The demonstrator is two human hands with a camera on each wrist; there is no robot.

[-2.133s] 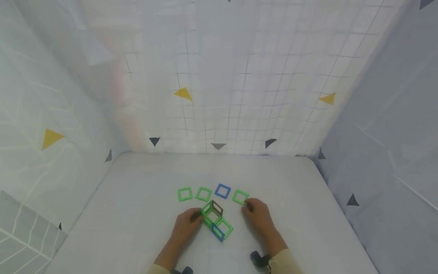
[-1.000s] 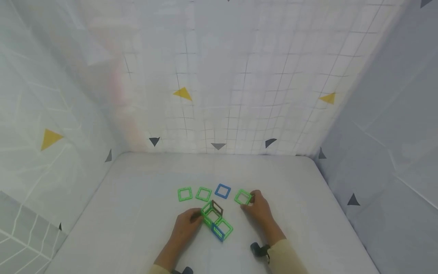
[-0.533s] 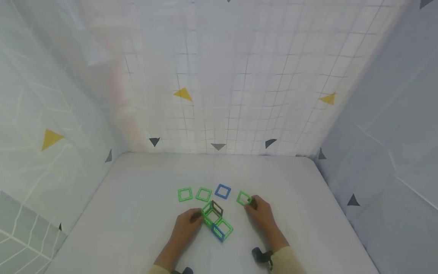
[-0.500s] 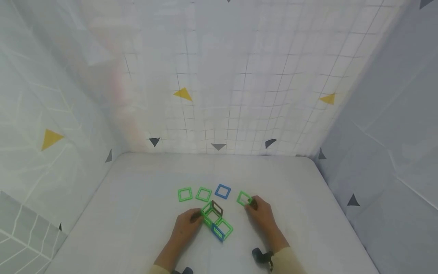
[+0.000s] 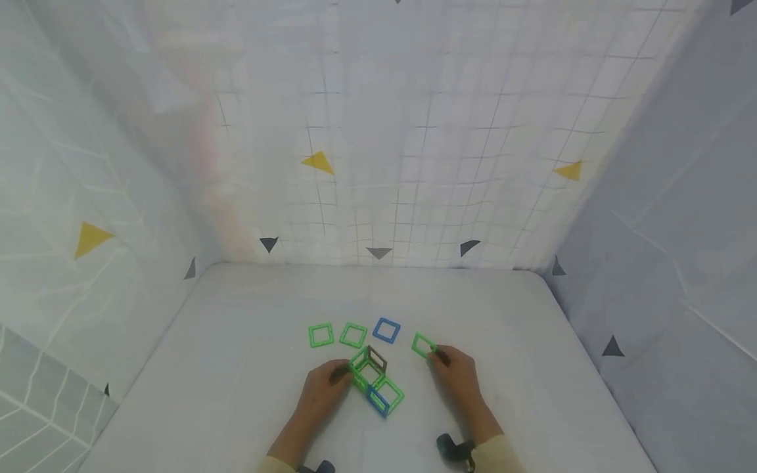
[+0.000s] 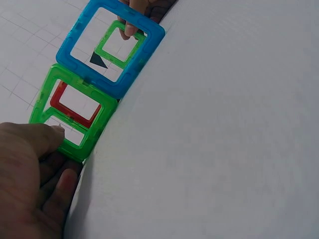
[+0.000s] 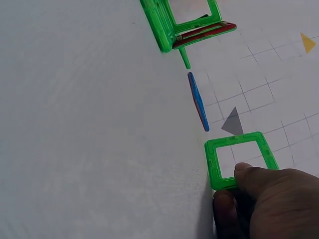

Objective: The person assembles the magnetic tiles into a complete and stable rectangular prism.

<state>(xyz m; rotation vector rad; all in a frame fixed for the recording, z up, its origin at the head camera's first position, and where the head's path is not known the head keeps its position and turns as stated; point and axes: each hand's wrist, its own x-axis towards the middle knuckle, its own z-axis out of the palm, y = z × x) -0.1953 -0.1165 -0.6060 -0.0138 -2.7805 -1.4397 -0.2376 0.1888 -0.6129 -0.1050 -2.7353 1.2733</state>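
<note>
My left hand point(image 5: 322, 387) holds a small structure of square magnetic tiles, with thumb and fingers on a green tile point(image 6: 93, 134) at its left side. In the head view, a blue tile point(image 5: 378, 401) stands along the structure's near side, beside a flat green tile point(image 5: 397, 403). A red tile point(image 6: 59, 94), brownish in the head view, stands at the back. To the right, my right hand point(image 5: 461, 378) pinches a separate green square tile point(image 7: 234, 139) between thumb and fingers, tilted up and apart from the structure. Fingers under that tile are partly hidden.
Behind the structure, a green tile point(image 5: 311, 336), another green tile point(image 5: 344, 333) and a blue tile point(image 5: 377, 329) lie flat in a row on the white table point(image 5: 266, 295). A white grid-lined sheet point(image 5: 378, 217) rises at the table's far edge.
My right hand has taken hold of the rightmost green tile, shifted it slightly right and nearer, and tipped it up. The left hand and structure look still.
</note>
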